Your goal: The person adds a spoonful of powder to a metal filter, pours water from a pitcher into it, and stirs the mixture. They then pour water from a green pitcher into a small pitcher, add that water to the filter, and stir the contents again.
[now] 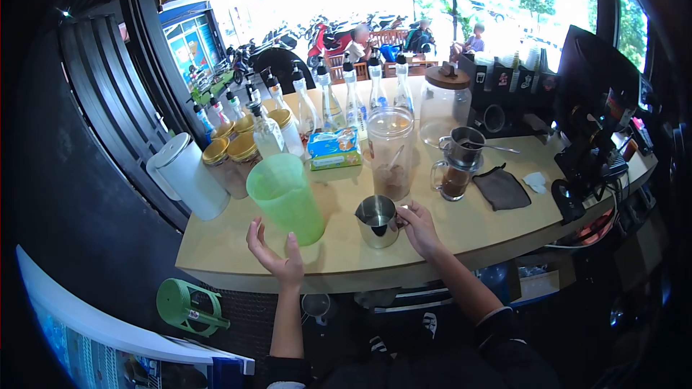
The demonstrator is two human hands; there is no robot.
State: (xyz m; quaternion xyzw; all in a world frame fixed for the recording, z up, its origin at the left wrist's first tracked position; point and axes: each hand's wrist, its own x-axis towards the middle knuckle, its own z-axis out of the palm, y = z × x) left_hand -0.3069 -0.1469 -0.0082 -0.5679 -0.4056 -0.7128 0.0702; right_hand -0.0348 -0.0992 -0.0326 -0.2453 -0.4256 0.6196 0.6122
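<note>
My right hand [420, 229] is closed round the handle of a steel milk pitcher [378, 225], which is at the front of the wooden counter. Fingers apart, my left hand [280, 256] is just in front of a green translucent plastic pitcher [287, 200] and holds nothing. Behind the steel pitcher stands a tall clear container [390, 145] with brown powder and what looks like a scoop inside. To its right, a metal drip filter [461, 147] sits on a glass mug [453, 181] that contains dark brown liquid.
Several pump bottles [353, 104] line the counter's back, with a blue tissue pack [334, 148] before them. At left are a white jug [190, 176] and gold-lidded jars [244, 150]. A dark cloth [502, 187] lies right. A green stool [191, 307] is on the floor.
</note>
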